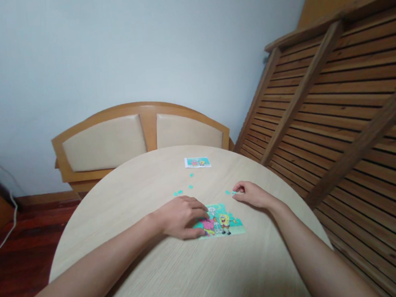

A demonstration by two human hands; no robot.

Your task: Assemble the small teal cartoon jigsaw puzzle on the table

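Note:
A partly assembled jigsaw puzzle [222, 225] with cartoon figures on a turquoise background lies flat on the table, its upper right edge stepped. My left hand [183, 216] rests over the puzzle's left side, fingers stretched out and thumb along the lower edge, hiding that part. Beyond the puzzle's upper right corner, my right hand [250, 194] pinches a small puzzle piece [234, 192] between thumb and fingertips, low at the tabletop. Just left of it sits another loose turquoise piece [227, 192].
Several loose pieces [178, 193] are scattered past my left hand. A picture card [198, 162] lies near the far edge of the round table [135, 187]. Behind stands a wooden headboard [149, 125]; a slatted wooden frame [340, 102] leans at the right.

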